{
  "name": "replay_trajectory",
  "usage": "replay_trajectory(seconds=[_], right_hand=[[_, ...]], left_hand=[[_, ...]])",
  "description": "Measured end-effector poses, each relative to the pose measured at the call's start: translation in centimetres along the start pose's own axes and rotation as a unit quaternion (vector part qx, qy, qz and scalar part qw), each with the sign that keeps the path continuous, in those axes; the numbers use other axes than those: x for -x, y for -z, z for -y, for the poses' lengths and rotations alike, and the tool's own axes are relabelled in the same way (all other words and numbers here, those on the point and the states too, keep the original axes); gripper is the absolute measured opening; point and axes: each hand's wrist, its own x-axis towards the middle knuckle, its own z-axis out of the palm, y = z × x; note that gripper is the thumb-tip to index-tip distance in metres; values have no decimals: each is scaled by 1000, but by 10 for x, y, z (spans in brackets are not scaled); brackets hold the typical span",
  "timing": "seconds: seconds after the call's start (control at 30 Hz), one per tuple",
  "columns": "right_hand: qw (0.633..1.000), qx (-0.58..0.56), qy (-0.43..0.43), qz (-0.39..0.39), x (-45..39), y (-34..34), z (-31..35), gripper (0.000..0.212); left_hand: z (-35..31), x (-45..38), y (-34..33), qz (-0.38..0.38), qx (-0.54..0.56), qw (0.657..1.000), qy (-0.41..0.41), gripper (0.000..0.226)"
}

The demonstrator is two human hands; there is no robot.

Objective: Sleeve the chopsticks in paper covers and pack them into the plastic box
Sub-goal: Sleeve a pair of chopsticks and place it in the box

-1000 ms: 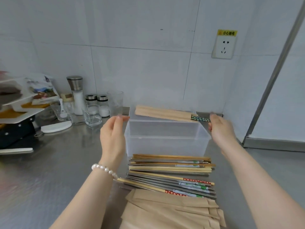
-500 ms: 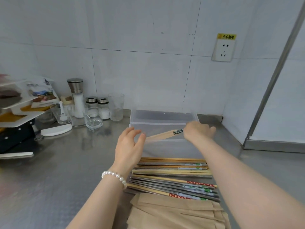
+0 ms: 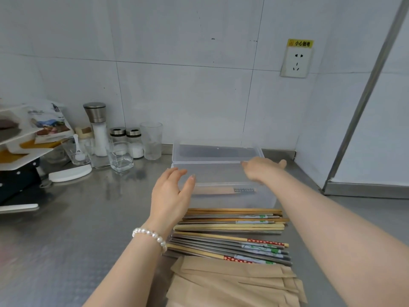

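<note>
One sleeved pair (image 3: 223,191) lay inside the box (image 3: 223,202), along its near wall. My left hand (image 3: 171,192) hovered relaxed at the box's left end, grip released; my right hand (image 3: 262,168) reached over the far rim, fingers loose, holding nothing. The loose chopsticks (image 3: 232,231) in front of the box looked light, stiff and slick; I judged mid-shaft the best hold. The covers (image 3: 232,282) nearer me seemed thin and easily creased. The steel table (image 3: 66,240) met tiled wall behind the box.
</note>
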Motion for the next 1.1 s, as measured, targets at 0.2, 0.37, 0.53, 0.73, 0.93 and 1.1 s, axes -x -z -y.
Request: replay_trajectory(seconds=[0.2, 0.37, 0.53, 0.73, 0.93, 1.1], right_hand=[[989, -63, 60, -119, 9, 12, -17, 46], [937, -168, 202, -231, 50, -3, -31, 28], [913, -270, 305, -9, 73, -26, -49, 4], [909, -242, 303, 151, 73, -30, -84, 14], [891, -177, 325, 262, 80, -29, -87, 12], [894, -171, 326, 257, 83, -32, -81, 9]], left_hand=[[-13, 8, 0, -51, -42, 990, -124, 54], [-25, 17, -3, 105, -41, 972, -204, 34], [-36, 30, -15, 279, -31, 948, -146, 19], [-42, 34, -15, 391, -11, 915, -95, 14], [-43, 36, -11, 474, -70, 873, -84, 16], [-43, 38, -12, 442, -99, 886, -97, 17]])
